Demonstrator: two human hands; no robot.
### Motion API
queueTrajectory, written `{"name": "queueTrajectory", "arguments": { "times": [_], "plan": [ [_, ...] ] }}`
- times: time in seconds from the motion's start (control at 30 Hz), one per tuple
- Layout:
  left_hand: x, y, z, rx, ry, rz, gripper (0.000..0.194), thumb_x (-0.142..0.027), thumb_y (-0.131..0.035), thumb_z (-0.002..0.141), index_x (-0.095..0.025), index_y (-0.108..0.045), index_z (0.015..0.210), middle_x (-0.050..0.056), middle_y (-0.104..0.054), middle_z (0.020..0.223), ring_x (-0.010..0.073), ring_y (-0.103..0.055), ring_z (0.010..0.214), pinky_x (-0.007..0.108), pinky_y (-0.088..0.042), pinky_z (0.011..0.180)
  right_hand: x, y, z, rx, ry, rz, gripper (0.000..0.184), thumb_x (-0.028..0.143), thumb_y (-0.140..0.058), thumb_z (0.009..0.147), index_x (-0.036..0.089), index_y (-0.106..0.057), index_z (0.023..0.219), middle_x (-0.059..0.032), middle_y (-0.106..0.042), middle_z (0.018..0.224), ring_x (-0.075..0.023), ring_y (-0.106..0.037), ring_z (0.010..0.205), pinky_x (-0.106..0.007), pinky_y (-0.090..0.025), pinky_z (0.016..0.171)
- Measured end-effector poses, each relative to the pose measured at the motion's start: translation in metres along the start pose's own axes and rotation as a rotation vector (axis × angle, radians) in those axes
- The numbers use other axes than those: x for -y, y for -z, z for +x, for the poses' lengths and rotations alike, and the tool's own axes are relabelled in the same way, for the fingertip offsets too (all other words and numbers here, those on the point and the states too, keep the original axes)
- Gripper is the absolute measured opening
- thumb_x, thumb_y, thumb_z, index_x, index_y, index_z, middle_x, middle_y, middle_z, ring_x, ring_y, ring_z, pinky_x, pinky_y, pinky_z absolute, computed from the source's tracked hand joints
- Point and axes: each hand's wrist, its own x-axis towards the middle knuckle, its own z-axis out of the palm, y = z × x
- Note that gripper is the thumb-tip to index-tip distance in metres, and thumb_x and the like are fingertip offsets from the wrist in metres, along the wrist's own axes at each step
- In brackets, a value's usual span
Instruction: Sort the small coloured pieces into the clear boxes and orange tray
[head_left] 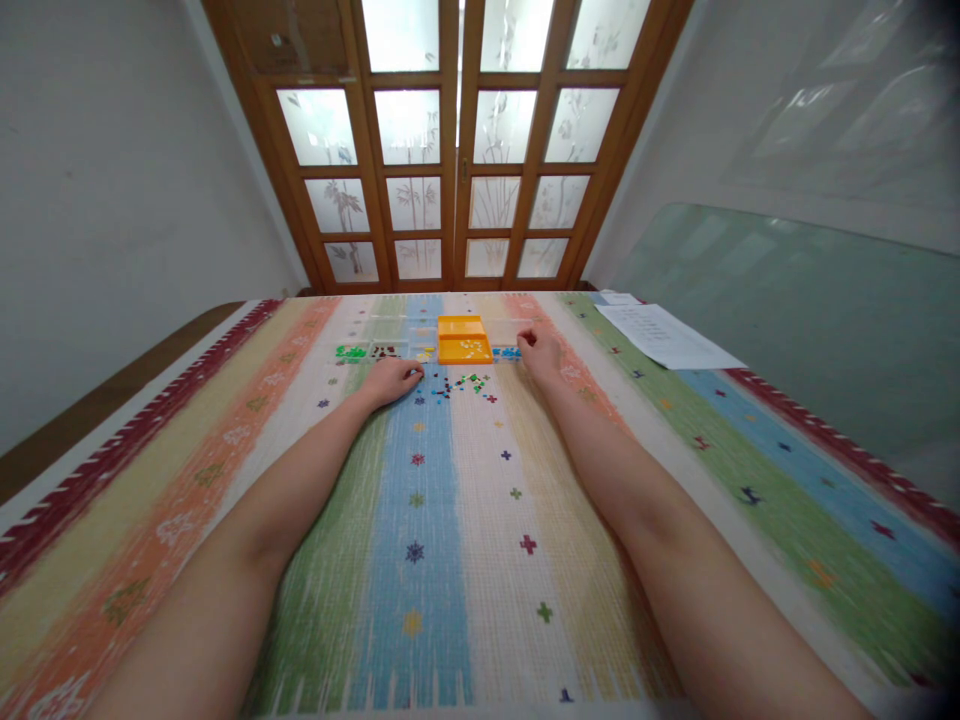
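My right hand [540, 352] is held over a clear box of small blue pieces [507, 353], thumb and fingertips pinched together. Whatever may be between them is too small to make out. My left hand [392, 381] rests on the cloth in front of the clear boxes, its fingers curled in towards the thumb; any object in it is hidden. Between the hands stands an open orange box [464, 325] with small white pieces [472, 348] in its near half. Mixed small pieces [471, 383], green, blue, dark and white, lie scattered on the cloth just before it.
Clear boxes hold green pieces [350, 352], dark brown pieces [385, 351] and yellow pieces [426, 354], left of the orange box. Printed white sheets [667, 335] lie at the right. A striped tablecloth [480, 560] covers the table. Wooden glass doors [454, 200] stand behind it.
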Motion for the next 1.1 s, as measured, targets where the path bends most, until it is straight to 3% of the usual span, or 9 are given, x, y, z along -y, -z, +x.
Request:
{"name": "queueTrajectory", "arguments": {
  "times": [0.13, 0.33, 0.43, 0.6, 0.83, 1.1],
  "plan": [
    [0.000, 0.000, 0.000, -0.004, -0.010, 0.001, 0.031, -0.039, -0.054, 0.098, -0.027, -0.080, 0.111, 0.005, -0.077, 0.089, 0.0224, -0.067, 0.085, 0.030, -0.044, 0.078, 0.019, -0.002, -0.010, 0.101, 0.156, -0.004, 0.020, 0.029, -0.056, 0.089, 0.020, -0.073, 0.090, -0.0079, -0.073, 0.091, -0.0231, -0.061, 0.085, -0.035, -0.046, 0.081],
    [-0.001, 0.001, 0.000, 0.004, -0.008, 0.003, 0.031, -0.038, -0.054, 0.099, -0.027, -0.080, 0.112, 0.005, -0.077, 0.092, 0.0229, -0.068, 0.087, 0.030, -0.044, 0.078, 0.052, -0.002, -0.032, 0.426, 0.469, -0.061, 0.018, 0.029, -0.060, 0.090, 0.022, -0.070, 0.077, -0.0055, -0.069, 0.081, -0.0206, -0.058, 0.076, -0.034, -0.043, 0.077],
    [-0.002, 0.002, 0.000, 0.008, -0.004, -0.003, 0.031, -0.039, -0.054, 0.099, -0.027, -0.080, 0.112, 0.005, -0.077, 0.091, 0.0224, -0.068, 0.086, 0.030, -0.044, 0.078, 0.062, -0.002, -0.037, 0.526, 0.562, -0.126, 0.017, 0.033, -0.066, 0.088, 0.023, -0.070, 0.075, -0.0058, -0.069, 0.077, -0.0213, -0.058, 0.075, -0.035, -0.043, 0.077],
    [-0.003, 0.003, -0.001, -0.001, -0.018, 0.001, 0.031, -0.038, -0.054, 0.099, -0.027, -0.080, 0.111, 0.005, -0.076, 0.086, 0.0219, -0.067, 0.082, 0.030, -0.043, 0.075, 0.065, -0.005, -0.036, 0.570, 0.614, -0.197, 0.015, 0.037, -0.073, 0.084, 0.023, -0.072, 0.077, -0.0066, -0.070, 0.078, -0.0232, -0.061, 0.080, -0.035, -0.043, 0.079],
    [-0.002, 0.001, 0.001, 0.003, -0.005, 0.021, 0.032, -0.040, -0.054, 0.098, -0.027, -0.080, 0.111, 0.005, -0.077, 0.089, 0.0219, -0.068, 0.085, 0.029, -0.043, 0.077, 0.070, -0.002, -0.037, 0.600, 0.631, -0.296, 0.009, 0.028, -0.070, 0.087, 0.021, -0.073, 0.083, -0.0072, -0.072, 0.086, -0.0217, -0.061, 0.084, -0.032, -0.041, 0.078],
    [0.000, -0.001, 0.001, -0.009, -0.013, -0.014, 0.031, -0.039, -0.056, 0.097, -0.027, -0.081, 0.110, 0.005, -0.077, 0.087, 0.0222, -0.067, 0.083, 0.030, -0.043, 0.077, 0.087, -0.011, -0.052, 0.611, 0.690, -0.217, 0.010, 0.028, -0.068, 0.095, 0.020, -0.075, 0.095, -0.0074, -0.071, 0.095, -0.0210, -0.060, 0.091, -0.031, -0.039, 0.082]
  ]
}}
